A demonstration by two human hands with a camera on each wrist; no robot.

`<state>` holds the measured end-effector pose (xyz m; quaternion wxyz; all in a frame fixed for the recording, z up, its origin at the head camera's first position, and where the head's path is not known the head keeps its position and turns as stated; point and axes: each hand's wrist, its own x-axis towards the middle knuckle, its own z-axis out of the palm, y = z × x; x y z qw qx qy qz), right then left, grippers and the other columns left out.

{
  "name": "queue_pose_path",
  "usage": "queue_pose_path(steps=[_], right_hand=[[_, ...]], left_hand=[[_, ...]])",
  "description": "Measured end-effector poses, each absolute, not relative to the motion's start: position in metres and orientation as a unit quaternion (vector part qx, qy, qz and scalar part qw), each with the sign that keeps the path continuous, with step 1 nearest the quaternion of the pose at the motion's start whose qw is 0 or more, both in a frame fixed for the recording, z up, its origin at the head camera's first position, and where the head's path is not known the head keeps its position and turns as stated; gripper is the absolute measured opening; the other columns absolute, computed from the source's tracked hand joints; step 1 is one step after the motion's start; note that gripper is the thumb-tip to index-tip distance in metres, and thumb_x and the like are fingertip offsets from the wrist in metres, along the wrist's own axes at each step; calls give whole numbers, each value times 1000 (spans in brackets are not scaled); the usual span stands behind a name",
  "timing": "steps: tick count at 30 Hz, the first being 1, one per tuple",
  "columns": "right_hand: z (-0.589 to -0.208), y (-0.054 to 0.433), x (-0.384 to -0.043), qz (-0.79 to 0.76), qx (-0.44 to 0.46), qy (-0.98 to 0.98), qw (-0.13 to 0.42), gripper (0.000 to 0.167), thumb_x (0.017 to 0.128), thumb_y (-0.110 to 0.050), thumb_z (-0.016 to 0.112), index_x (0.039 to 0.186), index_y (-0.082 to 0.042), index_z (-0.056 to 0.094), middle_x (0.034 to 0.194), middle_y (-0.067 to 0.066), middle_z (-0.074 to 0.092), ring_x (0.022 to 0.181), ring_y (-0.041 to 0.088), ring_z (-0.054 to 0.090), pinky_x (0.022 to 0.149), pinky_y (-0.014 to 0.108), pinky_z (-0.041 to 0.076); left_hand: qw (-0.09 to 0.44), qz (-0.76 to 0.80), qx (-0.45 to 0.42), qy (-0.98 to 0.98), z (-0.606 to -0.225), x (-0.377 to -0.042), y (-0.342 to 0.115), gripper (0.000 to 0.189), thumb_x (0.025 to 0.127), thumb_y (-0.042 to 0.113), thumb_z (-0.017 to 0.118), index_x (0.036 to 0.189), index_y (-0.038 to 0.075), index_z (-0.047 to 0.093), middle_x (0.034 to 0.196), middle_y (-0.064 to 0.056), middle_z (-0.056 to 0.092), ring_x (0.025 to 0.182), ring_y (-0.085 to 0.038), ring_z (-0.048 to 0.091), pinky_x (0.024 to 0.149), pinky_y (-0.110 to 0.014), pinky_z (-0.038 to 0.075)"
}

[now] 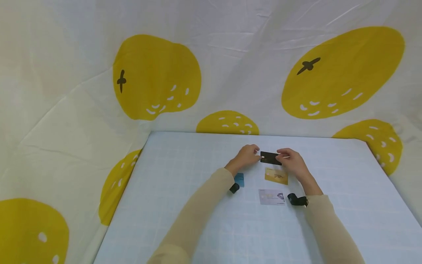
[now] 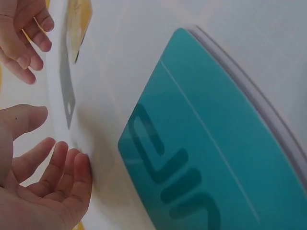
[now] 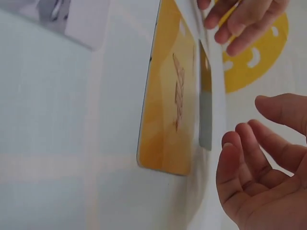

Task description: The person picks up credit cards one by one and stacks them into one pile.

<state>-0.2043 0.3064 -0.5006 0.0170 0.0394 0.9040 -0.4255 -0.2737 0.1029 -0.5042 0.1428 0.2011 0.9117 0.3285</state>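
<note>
A black card (image 1: 268, 157) lies on the table between both hands. At its left end is my left hand (image 1: 246, 155), its fingers loosely bent with nothing between them in the left wrist view. My right hand (image 1: 292, 161) overlaps the card's right end in the head view; the right wrist view shows the thumb apart from relaxed fingers (image 3: 230, 163), beside the card's edge. Just nearer than the black card lies a gold card (image 1: 276, 176) with a brown drawing. A teal card (image 2: 192, 134) tops a small stack under my left wrist, partly hidden in the head view.
Nearer to me lies a pale lilac card (image 1: 271, 197) with a figure printed at its right. Black wrist cameras (image 1: 298, 200) hang below the wrists. A pale checked cloth covers the table (image 1: 158, 205), and a white curtain (image 1: 237, 73) with yellow fruit prints stands behind it.
</note>
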Motion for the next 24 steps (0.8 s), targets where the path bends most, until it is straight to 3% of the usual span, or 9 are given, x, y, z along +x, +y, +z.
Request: queue_pose_path(steps=[5,13,24], right_hand=[[-509,318,-211,-430,49,901,20,43,98,-15,63,134,6,54,120,28,60,111,43,59,90,48,46],[-519,327,-218,-414,47,906,78,57,94,-18,69,142,2,46,123,29,55,114,43,52,97,57,41],[-523,331,-218,-389,49,916,85,57,94,-16,69,142,2,45,124,27,53,112,42,51,96,57,41]], left_hand=[[139,302,198,922,-512,-276,113,41,95,28,69,133,13,62,116,-2,63,103,-14,57,90,-28,48],[156,267,161,937,-512,-273,119,48,92,35,72,137,22,59,123,-4,56,107,-18,53,93,-40,46],[159,250,147,944,-515,-271,125,48,91,32,74,136,28,59,124,-2,54,108,-18,50,95,-38,44]])
